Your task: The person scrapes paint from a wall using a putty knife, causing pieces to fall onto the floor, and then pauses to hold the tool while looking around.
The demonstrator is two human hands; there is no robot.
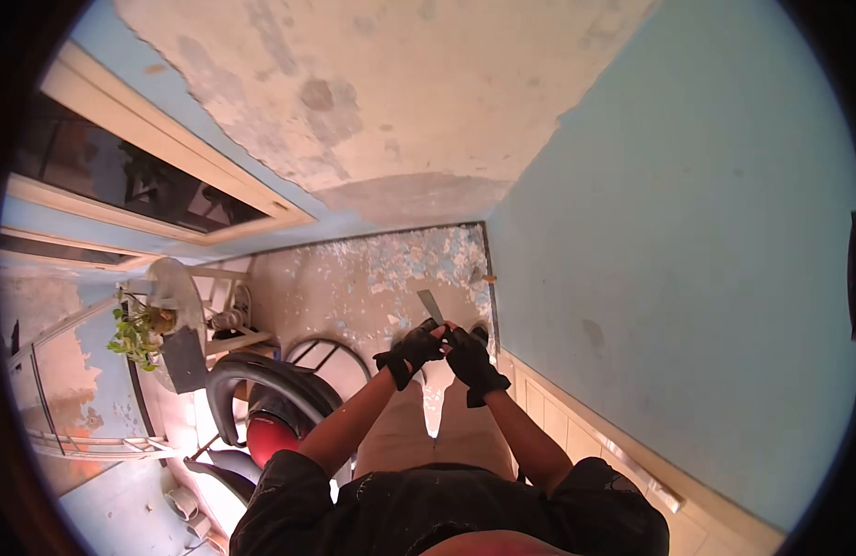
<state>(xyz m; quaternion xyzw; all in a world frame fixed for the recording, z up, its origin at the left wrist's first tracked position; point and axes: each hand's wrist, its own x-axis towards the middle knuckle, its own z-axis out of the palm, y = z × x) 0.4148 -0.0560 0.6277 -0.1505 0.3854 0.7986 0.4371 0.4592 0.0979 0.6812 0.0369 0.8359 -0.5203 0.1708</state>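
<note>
**Two gloved hands hold a scraper by the wall**

Both hands wear black gloves. The left hand (411, 350) and the right hand (471, 360) are pressed close together, touching each other. Both are closed tight around the handle of a scraper (431, 304). The handle is hidden inside the hands. The flat grey blade sticks out past the fingers and tilts a little to the left.

The scraper is in front of the patchy wall (372, 278), near the corner where that wall meets the blue wall (687, 278). The patchy wall has lots of small bits of blue paint with bare spots between them. It is hard to tell if the blade is touching the wall or is just very close to it.

The two arms reach out from the bottom of the picture, and the person wears a dark shirt.

To the left, well away from the hands, there is a black chair (261, 385) with a red part. A green plant (136, 335) sits farther left. A window (140, 176) with a pale frame is up above the plant. Pale tiles (576, 435) run along the bottom of the blue wall.
</note>
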